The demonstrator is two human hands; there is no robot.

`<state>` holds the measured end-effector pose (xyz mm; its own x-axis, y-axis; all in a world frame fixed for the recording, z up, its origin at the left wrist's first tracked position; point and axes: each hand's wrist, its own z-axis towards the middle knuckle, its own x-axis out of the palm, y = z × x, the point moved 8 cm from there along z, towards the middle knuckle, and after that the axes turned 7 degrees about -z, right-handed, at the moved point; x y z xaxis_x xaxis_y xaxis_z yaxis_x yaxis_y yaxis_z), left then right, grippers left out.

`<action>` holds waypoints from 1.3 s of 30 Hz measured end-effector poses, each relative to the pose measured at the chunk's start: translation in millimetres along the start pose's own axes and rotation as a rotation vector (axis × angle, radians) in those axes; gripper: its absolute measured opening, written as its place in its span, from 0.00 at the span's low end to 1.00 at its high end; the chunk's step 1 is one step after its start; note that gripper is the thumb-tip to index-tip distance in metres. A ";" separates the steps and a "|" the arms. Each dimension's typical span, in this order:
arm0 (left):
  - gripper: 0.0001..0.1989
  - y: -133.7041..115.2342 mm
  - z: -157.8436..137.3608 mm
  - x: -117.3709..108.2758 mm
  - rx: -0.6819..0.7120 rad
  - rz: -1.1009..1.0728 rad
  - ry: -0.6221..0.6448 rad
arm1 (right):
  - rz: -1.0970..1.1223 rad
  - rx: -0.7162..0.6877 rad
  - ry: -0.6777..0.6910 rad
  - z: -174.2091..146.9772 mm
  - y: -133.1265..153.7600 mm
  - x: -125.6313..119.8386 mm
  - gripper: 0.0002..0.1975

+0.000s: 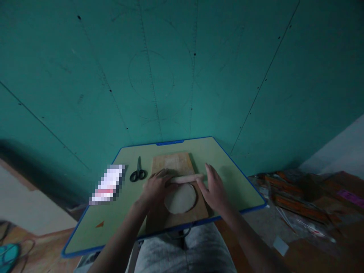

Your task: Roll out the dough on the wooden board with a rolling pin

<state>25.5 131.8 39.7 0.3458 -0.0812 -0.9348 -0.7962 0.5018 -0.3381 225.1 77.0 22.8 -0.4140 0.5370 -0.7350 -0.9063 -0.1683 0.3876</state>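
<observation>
While left hand covers the rolling pin, grip unclear, right hand splayed, press dough evenly toward board's near edge.

Legible text: none. Magenta label on cardboard box: too small and blurred to read. Bright panel on tabletop: pixelated, unreadable. Teal wall: graduation ticks, numerals indiscernible.
</observation>
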 end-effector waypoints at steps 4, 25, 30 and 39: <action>0.13 21.2 -8.1 -8.4 -0.107 -0.020 -0.028 | 0.004 -0.116 0.058 -46.4 16.6 -10.4 0.30; 0.07 6.8 -56.3 -29.8 -0.131 -0.013 0.065 | 0.225 -0.269 0.041 6.9 43.7 -29.2 0.19; 0.07 -13.8 -56.6 -13.8 -0.069 0.080 0.053 | 0.223 -0.309 0.056 -4.8 49.5 -14.8 0.15; 0.16 -16.0 -51.5 -4.9 -0.108 0.120 -0.181 | 0.070 -0.244 0.212 -2.6 52.2 11.4 0.17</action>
<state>11.0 79.8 44.1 0.3211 0.1345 -0.9375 -0.8821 0.4028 -0.2443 172.8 72.2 33.2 -0.4612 0.3371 -0.8207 -0.8578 -0.4058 0.3154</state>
